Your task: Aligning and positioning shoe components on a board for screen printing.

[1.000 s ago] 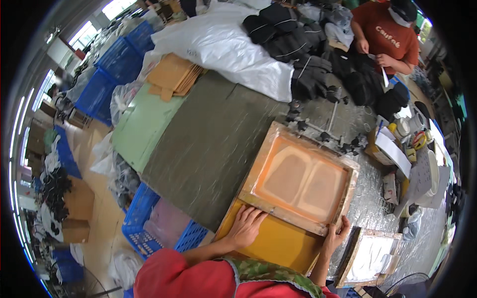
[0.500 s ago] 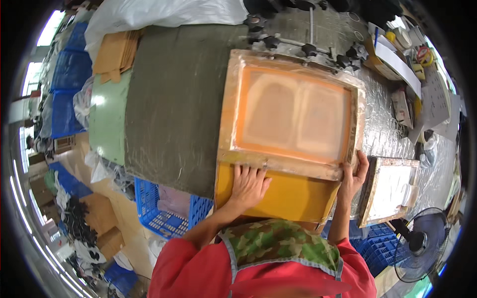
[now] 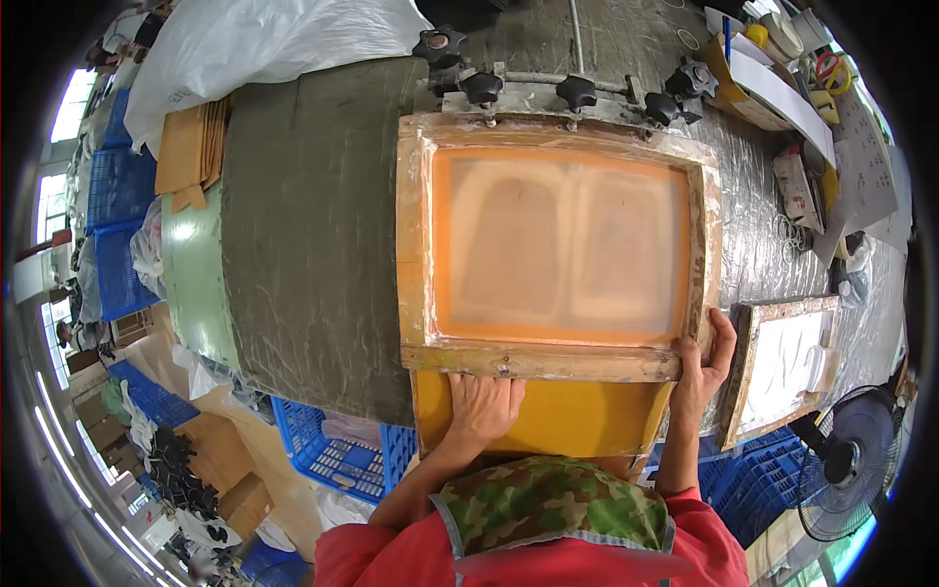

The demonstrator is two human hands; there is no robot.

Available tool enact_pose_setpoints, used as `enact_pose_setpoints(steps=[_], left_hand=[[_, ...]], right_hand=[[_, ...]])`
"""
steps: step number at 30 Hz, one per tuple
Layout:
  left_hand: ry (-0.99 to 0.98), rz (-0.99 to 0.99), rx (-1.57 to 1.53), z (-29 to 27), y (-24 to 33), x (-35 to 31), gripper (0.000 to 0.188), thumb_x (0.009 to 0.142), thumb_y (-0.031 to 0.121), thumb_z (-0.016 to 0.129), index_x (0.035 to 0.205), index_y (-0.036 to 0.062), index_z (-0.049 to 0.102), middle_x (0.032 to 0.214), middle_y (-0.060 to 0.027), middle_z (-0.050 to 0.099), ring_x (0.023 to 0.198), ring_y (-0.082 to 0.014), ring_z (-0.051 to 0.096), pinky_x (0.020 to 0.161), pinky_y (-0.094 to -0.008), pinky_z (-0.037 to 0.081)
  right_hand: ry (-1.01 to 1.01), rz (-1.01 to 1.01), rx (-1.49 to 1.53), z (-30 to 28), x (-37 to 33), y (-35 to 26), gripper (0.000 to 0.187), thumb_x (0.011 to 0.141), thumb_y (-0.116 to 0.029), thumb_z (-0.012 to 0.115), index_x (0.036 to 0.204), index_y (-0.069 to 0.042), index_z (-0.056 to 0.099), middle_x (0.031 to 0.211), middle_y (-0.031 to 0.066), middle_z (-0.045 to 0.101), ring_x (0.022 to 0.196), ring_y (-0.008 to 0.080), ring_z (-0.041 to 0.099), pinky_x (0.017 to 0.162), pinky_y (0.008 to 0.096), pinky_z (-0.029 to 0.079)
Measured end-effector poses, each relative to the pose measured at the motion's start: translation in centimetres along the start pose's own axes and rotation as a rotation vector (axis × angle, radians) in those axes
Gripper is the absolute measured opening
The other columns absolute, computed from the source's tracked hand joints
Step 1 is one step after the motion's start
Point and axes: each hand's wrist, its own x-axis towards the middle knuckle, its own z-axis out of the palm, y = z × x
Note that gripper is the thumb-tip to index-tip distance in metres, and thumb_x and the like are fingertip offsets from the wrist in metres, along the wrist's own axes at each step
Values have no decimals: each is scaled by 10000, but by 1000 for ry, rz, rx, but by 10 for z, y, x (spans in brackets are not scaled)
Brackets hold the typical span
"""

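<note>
A wooden-framed printing screen [image 3: 558, 245] with orange mesh lies flat over a yellow board [image 3: 577, 416] on the table. My left hand [image 3: 481, 406] rests flat on the yellow board just under the frame's near rail, fingers spread. My right hand [image 3: 706, 362] grips the frame's near right corner. Black clamp knobs [image 3: 577, 93] hold the frame's far edge.
A dark green cloth [image 3: 313, 235] covers the table to the left. A second, smaller wooden frame [image 3: 787, 367] leans at the right, near a fan [image 3: 861, 460]. Blue crates [image 3: 337, 455] sit below the table edge. White bags [image 3: 264, 39] and cardboard pieces [image 3: 191, 152] lie at the far left.
The view has swung downward and closer over the screen frame. The frame now lies flat on the yellow board; both hands stay at its near edge.
</note>
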Motion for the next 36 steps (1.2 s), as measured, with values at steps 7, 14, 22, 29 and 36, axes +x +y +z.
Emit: enact_pose_setpoints(steps=[7,14,22,29,36], left_hand=[[35,23,86,3,-1,-1,400,865,305,535,1164,49,605,1224,-236,491,1196,-427,394,1021,-653,160],[79,39,126,4,-1,-1,397,852,308,549,1160,67,617,1196,-206,506,1189,-409,404,1011,-658,176],[-4,26,58,0,0,-2,462,869,274,524,1244,4,530,1324,-261,424,1254,-451,335,1044,-640,124],[-44,24,31,-4,-1,-7,433,858,232,542,1217,-10,533,1317,-273,415,1251,-464,325,1045,-644,119],[119,164,-173,-19,-13,-40,424,822,106,551,1231,-7,539,1330,-191,443,1267,-384,382,1087,-576,163]], right_hand=[[14,-68,-95,-2,3,9,436,812,56,552,1236,-13,477,1307,108,461,1156,172,482,834,269,497],[12,23,-37,-2,0,9,447,805,49,555,1240,-14,478,1333,126,449,1226,215,443,960,308,432],[31,-42,-79,-1,0,11,455,826,10,565,1271,-8,471,1244,66,495,1135,161,486,984,287,373],[23,-42,-59,-3,2,12,473,771,70,532,1237,3,482,1316,130,469,1218,210,455,1027,329,358],[51,4,-59,4,2,19,471,754,83,531,1218,11,501,1260,106,497,1153,191,491,998,319,383]])
